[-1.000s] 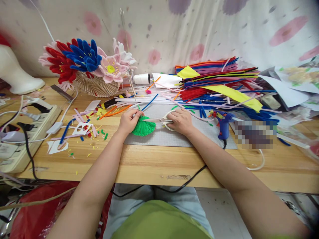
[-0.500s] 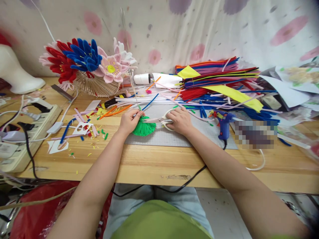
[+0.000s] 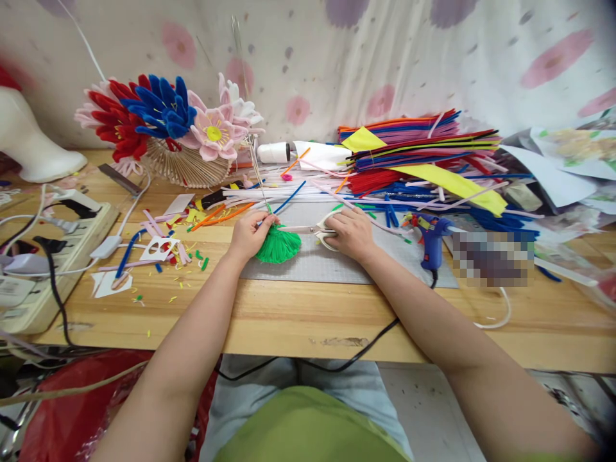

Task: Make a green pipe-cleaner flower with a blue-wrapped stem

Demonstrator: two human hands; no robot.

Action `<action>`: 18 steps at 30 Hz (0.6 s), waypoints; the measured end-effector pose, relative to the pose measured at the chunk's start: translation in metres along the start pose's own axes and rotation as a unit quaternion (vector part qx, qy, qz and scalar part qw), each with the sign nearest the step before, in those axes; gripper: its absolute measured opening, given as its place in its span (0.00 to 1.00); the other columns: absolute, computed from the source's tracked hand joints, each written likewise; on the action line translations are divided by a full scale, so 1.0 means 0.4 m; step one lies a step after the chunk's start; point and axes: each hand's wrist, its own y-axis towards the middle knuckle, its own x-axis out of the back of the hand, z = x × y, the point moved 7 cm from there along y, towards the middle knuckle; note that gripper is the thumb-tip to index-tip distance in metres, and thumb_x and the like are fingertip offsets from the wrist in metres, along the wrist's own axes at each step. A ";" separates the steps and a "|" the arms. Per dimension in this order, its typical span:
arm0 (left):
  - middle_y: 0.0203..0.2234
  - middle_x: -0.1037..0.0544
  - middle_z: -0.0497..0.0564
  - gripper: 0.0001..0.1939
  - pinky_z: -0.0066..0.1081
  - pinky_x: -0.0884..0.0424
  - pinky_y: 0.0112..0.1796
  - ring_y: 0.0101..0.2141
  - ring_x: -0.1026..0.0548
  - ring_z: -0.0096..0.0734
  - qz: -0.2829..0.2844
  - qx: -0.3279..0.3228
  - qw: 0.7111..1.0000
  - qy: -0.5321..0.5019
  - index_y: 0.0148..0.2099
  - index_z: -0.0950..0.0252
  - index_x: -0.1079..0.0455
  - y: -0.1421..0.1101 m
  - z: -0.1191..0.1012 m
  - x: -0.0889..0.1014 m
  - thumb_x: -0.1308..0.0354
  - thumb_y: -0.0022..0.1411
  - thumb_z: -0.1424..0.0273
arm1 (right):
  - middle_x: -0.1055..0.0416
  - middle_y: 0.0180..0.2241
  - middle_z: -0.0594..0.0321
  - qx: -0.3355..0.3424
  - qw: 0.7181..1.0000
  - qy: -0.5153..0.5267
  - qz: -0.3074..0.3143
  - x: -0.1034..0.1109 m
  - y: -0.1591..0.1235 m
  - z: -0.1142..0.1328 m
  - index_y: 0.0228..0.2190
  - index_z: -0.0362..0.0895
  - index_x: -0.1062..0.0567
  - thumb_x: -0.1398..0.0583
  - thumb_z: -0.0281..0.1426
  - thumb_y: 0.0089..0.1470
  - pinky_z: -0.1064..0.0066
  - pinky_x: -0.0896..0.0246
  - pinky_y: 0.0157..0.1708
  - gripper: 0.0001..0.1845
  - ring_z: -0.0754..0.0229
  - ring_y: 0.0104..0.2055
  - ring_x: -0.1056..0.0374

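Observation:
My left hand (image 3: 251, 235) pinches the narrow top of a green fan-shaped pipe-cleaner piece (image 3: 279, 246). Thin wire stems rise from that grip, and a blue pipe cleaner (image 3: 290, 197) slants up beside it. Wrapped around the pale handles of a pair of scissors (image 3: 318, 232) is my right hand (image 3: 352, 234). The blades point left, their tips at the upper edge of the green piece; whether they are cutting it I cannot tell. Both hands are over a grey cutting mat (image 3: 308, 273).
A blue glue gun (image 3: 432, 242) rests on the right with its cord over the table edge. Bundles of coloured pipe cleaners (image 3: 423, 147) lie behind. Pipe-cleaner flowers (image 3: 166, 109) stand back left, above scraps and a power strip (image 3: 91, 240).
The scissors have shifted slightly right and up, from lying across the green piece to its upper edge. My left hand holds nearly the same place.

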 end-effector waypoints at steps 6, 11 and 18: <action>0.27 0.24 0.50 0.15 0.30 0.34 0.37 0.33 0.28 0.31 -0.001 -0.007 1.000 0.001 0.30 0.64 0.27 -0.002 -0.007 0.004 0.50 0.59 0.63 | 0.30 0.27 0.57 -0.129 0.991 0.009 -0.013 0.006 -0.016 -0.063 0.28 0.44 0.30 0.46 0.37 0.48 0.67 0.58 0.32 0.10 0.55 0.33 0.41; 0.30 0.23 0.51 0.12 0.31 0.34 0.41 0.36 0.28 0.30 -0.018 -0.040 0.999 -0.018 0.33 0.64 0.26 -0.003 -0.032 0.017 0.50 0.59 0.65 | 0.30 0.31 0.51 -0.228 0.974 -0.002 0.010 -0.015 -0.046 -0.117 0.33 0.41 0.31 0.44 0.41 0.47 0.65 0.54 0.32 0.16 0.51 0.35 0.40; 0.31 0.22 0.52 0.12 0.33 0.31 0.39 0.34 0.26 0.32 -0.044 0.066 0.987 -0.143 0.34 0.66 0.27 -0.008 0.019 0.008 0.42 0.51 0.62 | 0.32 0.35 0.53 -0.225 0.969 0.100 -0.018 -0.006 -0.047 -0.122 0.33 0.43 0.30 0.44 0.32 0.45 0.64 0.47 0.36 0.10 0.51 0.39 0.39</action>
